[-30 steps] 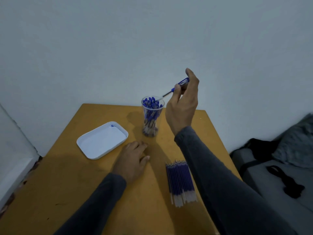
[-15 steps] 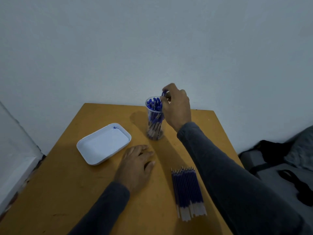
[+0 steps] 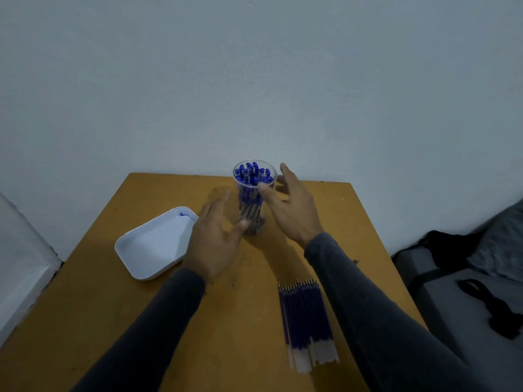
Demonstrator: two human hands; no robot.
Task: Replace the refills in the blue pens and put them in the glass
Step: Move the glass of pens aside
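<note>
Head view. The glass stands upright near the far edge of the table, close to the wall. It is filled with blue pens, caps uppermost and packed closely. The left hand is on the near left of the glass with fingers straight and spread; its thumb lies close to the base of the glass, and contact cannot be confirmed. The right hand is on the right of the glass with fingers straight and spread wide; its thumb is close to the rim, and contact cannot be confirmed here either. Neither hand holds anything.

A white tray lies left of the glass, partly behind the left hand; a small blue mark shows in its far corner. A bundle of refills lies flat on the near right of the table, well apart from the glass, tips pointing away from the person.

Handling assessment. The glass is probably rigid, smooth and breakable, and the tall load of pens raises its balance point. Take hold around the lower wall with both palms, not at the rim. The pens are judged light and stiff; pinch one by the cap end and draw it straight up. The refills are thin and may roll or bend; pick them up singly at mid-length.
</note>
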